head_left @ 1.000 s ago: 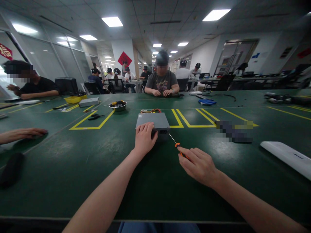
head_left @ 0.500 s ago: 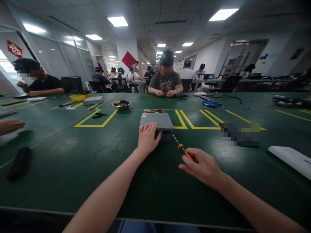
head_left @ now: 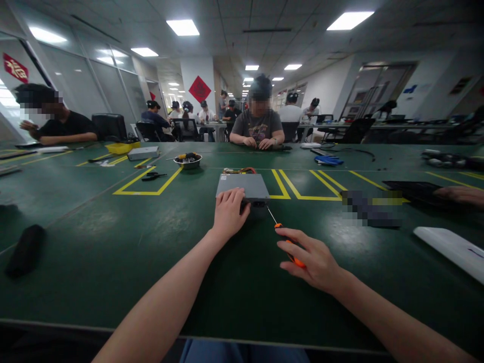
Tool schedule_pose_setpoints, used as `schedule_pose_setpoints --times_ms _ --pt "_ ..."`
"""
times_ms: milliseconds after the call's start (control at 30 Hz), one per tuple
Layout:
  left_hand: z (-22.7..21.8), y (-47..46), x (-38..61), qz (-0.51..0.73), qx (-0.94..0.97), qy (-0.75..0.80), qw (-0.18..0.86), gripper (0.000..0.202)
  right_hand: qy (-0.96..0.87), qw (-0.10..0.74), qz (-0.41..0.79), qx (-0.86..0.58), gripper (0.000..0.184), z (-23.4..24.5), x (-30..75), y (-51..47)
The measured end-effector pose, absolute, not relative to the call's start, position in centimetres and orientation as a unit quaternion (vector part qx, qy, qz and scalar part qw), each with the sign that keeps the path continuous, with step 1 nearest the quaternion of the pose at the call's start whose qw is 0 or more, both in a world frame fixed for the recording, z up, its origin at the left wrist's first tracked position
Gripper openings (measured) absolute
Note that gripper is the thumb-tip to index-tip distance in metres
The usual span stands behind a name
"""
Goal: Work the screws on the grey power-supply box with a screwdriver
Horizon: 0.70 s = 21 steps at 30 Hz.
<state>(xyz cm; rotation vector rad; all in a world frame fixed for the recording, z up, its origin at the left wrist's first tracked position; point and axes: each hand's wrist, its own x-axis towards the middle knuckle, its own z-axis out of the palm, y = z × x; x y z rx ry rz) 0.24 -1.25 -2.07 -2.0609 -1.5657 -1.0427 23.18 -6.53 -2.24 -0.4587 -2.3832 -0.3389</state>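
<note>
A grey metal computer power supply [head_left: 251,186] lies flat on the green table, its coloured cables [head_left: 242,171] bunched at the far side. My left hand [head_left: 230,209] grips its near left part, with the fingers over the top and the thumb at the front face. In my right hand [head_left: 308,254] is a screwdriver [head_left: 279,226] with an orange and black handle. Its thin shaft slants up to the front right corner of the power supply, beside the dark socket. Whether the tip sits in a screw is too small to tell.
Around lie a metal bowl [head_left: 188,161] of tools, black pliers [head_left: 153,175], a black roll [head_left: 25,251], blue gloves [head_left: 328,160] and a white casing [head_left: 449,249]. Another person's hand [head_left: 461,194] holds a black flat object [head_left: 416,191] at right. A person [head_left: 257,121] sits opposite.
My right fingers have shifted and opened somewhat around the screwdriver handle. At the right another person's hand has appeared with a black flat object; the hand at the left edge has gone.
</note>
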Motion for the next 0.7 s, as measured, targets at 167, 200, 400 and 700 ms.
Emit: schedule_pose_setpoints --times_ms 167,200,400,700 --pt "-2.02 -1.31 0.24 -0.368 -0.727 -0.553 0.174 0.023 -0.928 0.315 -0.093 -0.174 0.037 -2.01 23.13 -6.85" --pt "-2.00 -1.32 0.26 -0.368 -0.727 -0.553 0.173 0.024 -0.929 0.311 -0.108 -0.170 0.037 -1.90 23.08 -6.92" --pt "-1.91 -1.39 0.34 -0.369 -0.725 -0.557 0.168 0.026 -0.911 0.350 -0.156 -0.151 0.041 -1.53 22.58 -6.89" --pt "-2.12 -1.23 0.27 -0.366 -0.724 -0.558 0.174 0.024 -0.906 0.323 -0.207 -0.177 0.027 -1.77 22.99 -6.84"
